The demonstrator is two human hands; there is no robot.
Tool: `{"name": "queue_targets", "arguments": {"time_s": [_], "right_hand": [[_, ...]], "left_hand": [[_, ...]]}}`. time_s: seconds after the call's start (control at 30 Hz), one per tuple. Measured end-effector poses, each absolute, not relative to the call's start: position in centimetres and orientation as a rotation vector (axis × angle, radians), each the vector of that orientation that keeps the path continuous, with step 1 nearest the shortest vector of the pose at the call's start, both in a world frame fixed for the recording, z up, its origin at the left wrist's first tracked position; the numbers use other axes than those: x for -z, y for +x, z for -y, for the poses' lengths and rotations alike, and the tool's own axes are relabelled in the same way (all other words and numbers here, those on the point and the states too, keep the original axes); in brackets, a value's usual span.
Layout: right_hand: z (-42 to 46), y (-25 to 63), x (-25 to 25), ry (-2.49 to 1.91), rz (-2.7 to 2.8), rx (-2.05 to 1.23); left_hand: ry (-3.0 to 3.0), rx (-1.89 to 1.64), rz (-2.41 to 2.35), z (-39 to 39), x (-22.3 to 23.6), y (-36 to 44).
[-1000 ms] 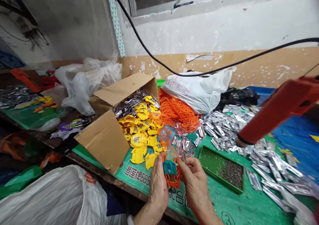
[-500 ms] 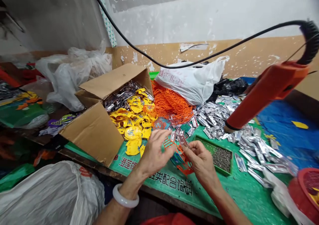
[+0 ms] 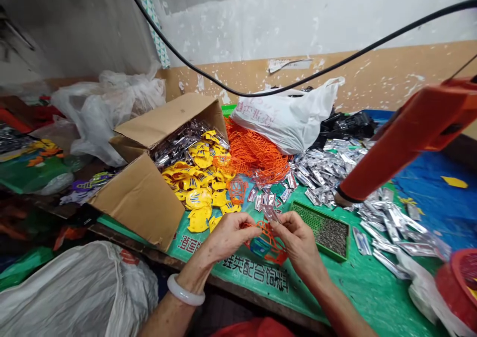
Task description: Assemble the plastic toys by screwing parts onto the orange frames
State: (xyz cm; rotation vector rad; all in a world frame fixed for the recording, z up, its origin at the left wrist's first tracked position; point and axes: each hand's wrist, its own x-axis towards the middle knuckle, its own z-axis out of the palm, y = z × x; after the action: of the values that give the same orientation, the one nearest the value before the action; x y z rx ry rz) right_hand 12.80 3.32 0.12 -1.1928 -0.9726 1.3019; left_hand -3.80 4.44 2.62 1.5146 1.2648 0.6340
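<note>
In the head view, the left hand [image 3: 233, 235] clenches an orange plastic lattice frame [image 3: 269, 245] above the green-covered worktop [image 3: 335, 287]. The right hand [image 3: 298, 242] pinches a foil sachet [image 3: 270, 212] beside it; a slack pinch could drop the sachet.

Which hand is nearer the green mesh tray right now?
Right. The right hand is just left of the green mesh tray; the left hand is farther left, beyond the orange plastic frame.
</note>
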Motion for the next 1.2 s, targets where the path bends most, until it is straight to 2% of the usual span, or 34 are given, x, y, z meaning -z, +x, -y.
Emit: {"name": "queue_targets", "arguments": {"time_s": [0.23,0.57,0.8,0.97,1.2], "right_hand": [[-2.7,14.4,-0.5,-1.238,1.082,-1.198],[-2.9,14.3,-1.0,-1.209,1.03,-1.308],[-3.1,14.4,-0.9,-1.202,1.001,-1.312],[-2.9,15.3,-0.8,-1.274,1.162,-1.186],[-2.5,14.2,-1.4,-1.331,1.451,-0.837]], "left_hand": [[1.39,-0.831,-1.354,-3.6,-2.3,-4.4],[1.257,-0.849,-1.282,-3.5,-2.1,-4.2],[1.408,-0.837,-1.404,-3.5,-1.7,-4.5],[1.616,-0.923,-1.573,-3.3,-2.1,-4.1],[2.018,-1.305,-1.588,-1.7,-1.2,-1.6]]}}
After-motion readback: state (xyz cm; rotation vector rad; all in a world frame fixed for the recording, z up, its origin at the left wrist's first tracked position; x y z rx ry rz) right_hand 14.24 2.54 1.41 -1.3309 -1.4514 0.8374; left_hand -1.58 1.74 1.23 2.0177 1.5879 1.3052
